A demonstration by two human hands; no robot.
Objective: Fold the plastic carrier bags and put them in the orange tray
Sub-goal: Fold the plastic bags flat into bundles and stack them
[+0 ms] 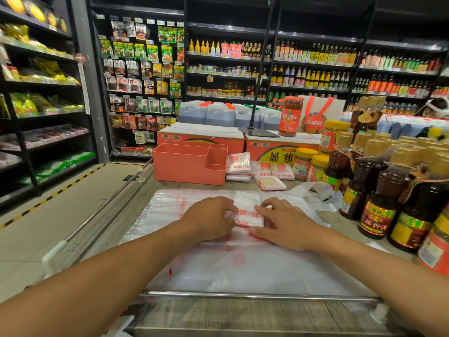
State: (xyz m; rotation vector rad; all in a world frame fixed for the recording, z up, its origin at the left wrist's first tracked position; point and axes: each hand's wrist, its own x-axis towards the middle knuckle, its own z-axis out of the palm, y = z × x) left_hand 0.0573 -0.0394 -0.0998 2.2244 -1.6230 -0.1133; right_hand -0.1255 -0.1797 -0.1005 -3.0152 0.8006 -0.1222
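Left grip (211,218) pinches the left edge of a folded carrier bag (247,210) with curled fingers. The right grip (279,222) holds the opposite edge, thumb along the near side and fingers curled on top. This small packet lies between the two grips, on top of flat carrier bags (243,263) spread under both wrists on the worktop (218,312).

The step in hand looks like the last tightening of the fold. It would go best by pressing the trapped air out towards the open edge, squaring the corners, and keeping one grip on the crease while lifting, since thin film tends to spring open. The sheet underneath may cling and drag along.

Beyond the grips and slightly left stands the orange tray (179,166), its compartments showing nothing inside. Finished packets (238,164) are stacked just beside its right wall, outside it.

The bag's red print is too blurred to read. Farther off, a sauce jar (290,116) reads 黄豆酱. The carton (272,152) below it seems to read 麻酱. To the right of the grips, dark oil bottles (379,203) carry labels ending 香油.
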